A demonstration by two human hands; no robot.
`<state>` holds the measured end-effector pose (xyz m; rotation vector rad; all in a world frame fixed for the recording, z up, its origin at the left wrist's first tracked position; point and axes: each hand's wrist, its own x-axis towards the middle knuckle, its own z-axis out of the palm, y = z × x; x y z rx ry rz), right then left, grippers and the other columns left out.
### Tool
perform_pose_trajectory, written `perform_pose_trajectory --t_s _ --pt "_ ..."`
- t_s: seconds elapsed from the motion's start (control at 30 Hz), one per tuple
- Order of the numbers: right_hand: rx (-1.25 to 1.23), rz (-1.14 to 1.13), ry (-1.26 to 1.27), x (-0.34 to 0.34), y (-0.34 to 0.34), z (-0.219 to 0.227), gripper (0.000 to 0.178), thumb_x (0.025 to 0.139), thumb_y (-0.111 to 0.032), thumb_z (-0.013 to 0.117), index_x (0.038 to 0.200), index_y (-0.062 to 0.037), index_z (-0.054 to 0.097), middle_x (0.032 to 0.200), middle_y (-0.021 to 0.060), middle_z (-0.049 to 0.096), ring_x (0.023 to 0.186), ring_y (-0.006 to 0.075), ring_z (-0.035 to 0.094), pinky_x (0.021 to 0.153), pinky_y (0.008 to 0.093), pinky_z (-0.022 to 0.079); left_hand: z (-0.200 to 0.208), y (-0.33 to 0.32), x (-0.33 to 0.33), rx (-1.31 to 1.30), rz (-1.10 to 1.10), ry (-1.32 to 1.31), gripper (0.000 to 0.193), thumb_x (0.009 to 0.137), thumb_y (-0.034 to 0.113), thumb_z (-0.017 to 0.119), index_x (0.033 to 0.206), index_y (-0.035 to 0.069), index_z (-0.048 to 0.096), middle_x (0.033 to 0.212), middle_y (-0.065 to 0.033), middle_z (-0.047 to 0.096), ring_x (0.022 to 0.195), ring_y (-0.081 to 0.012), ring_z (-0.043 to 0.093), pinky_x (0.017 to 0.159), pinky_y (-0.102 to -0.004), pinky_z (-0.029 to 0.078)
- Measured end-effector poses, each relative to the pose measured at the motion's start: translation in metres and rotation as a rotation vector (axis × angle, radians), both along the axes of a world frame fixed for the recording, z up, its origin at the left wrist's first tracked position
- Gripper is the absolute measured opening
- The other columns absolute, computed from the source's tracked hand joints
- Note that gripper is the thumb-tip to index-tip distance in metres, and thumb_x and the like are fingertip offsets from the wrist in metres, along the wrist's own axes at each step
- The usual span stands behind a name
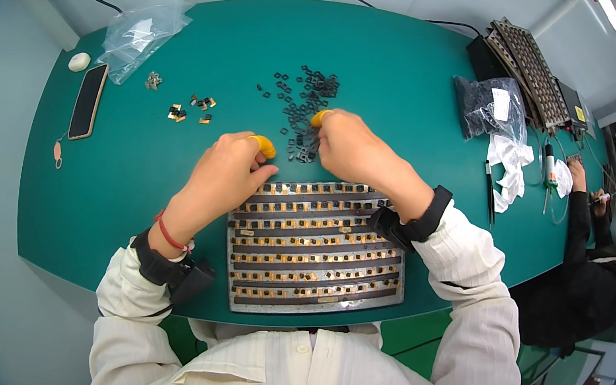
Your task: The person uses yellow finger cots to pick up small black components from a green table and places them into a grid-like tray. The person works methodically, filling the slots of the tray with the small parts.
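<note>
Our right hand (347,146) pinches into the black parts (307,104) just beyond the plate (315,246); our left hand (227,172), fingers curled together, rests at its top edge. A careless sweep could scatter loose parts across the table (125,180).

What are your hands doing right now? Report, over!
Left hand at metal tray edge. Right hand picking in small black parts. Nothing in the way.

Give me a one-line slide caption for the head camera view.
Left hand rests on metal tray; right hand reaches small black parts on green table.
</note>
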<state>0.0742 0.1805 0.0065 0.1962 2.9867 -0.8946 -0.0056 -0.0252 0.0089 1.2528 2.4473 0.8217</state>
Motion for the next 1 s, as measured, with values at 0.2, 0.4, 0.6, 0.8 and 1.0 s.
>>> perform_pose_trajectory --t_s 0.2,0.4,0.6,0.8,1.0 --pt "-0.035 0.022 -0.024 0.011 0.008 0.020 0.018 0.084 -0.003 0.059 0.095 0.0089 0.067 0.084 0.0257 0.068 0.079 0.0373 0.068 0.071 0.0401 0.054 -0.008 0.021 0.006 0.046 0.020 -0.011 0.017 0.081 0.009 0.075 0.091 -0.005 0.071 0.082 -0.0147 0.069 0.072 -0.0267 0.068 0.064 -0.0350 0.053" --pt "-0.061 0.003 -0.193 0.020 0.007 0.029 0.021 0.079 -0.009 0.075 0.091 0.0073 0.068 0.084 0.0245 0.069 0.080 0.0369 0.069 0.071 0.0410 0.055 -0.008 0.014 0.007 0.027 -0.067 0.117 0.015 0.080 0.007 0.075 0.088 -0.005 0.070 0.081 -0.0146 0.068 0.071 -0.0275 0.068 0.064 -0.0357 0.054" --pt "-0.067 0.003 -0.142 0.016 -0.002 0.014 0.024 0.076 -0.012 0.080 0.086 0.0064 0.068 0.080 0.0241 0.068 0.082 0.0386 0.069 0.071 0.0432 0.055 -0.009 0.006 0.007 0.082 -0.021 0.075 0.015 0.079 0.006 0.075 0.089 -0.005 0.070 0.080 -0.0142 0.068 0.071 -0.0266 0.067 0.065 -0.0361 0.054" --pt "0.028 0.067 -0.081 0.030 0.001 0.016 0.015 0.077 -0.006 0.073 0.082 0.0069 0.068 0.080 0.0250 0.068 0.081 0.0403 0.068 0.071 0.0442 0.055 -0.011 0.014 0.008 0.078 0.024 0.059 0.017 0.080 0.008 0.076 0.091 -0.005 0.071 0.080 -0.0142 0.068 0.072 -0.0253 0.067 0.065 -0.0349 0.053" --pt "-0.007 -0.001 0.033 0.034 0.015 0.009 0.012 0.077 -0.003 0.071 0.085 0.0057 0.071 0.079 0.0248 0.068 0.078 0.0393 0.069 0.071 0.0433 0.056 -0.016 0.026 0.008 0.046 0.060 0.106 0.017 0.079 0.010 0.077 0.087 -0.004 0.072 0.077 -0.0131 0.068 0.067 -0.0253 0.065 0.062 -0.0351 0.052"
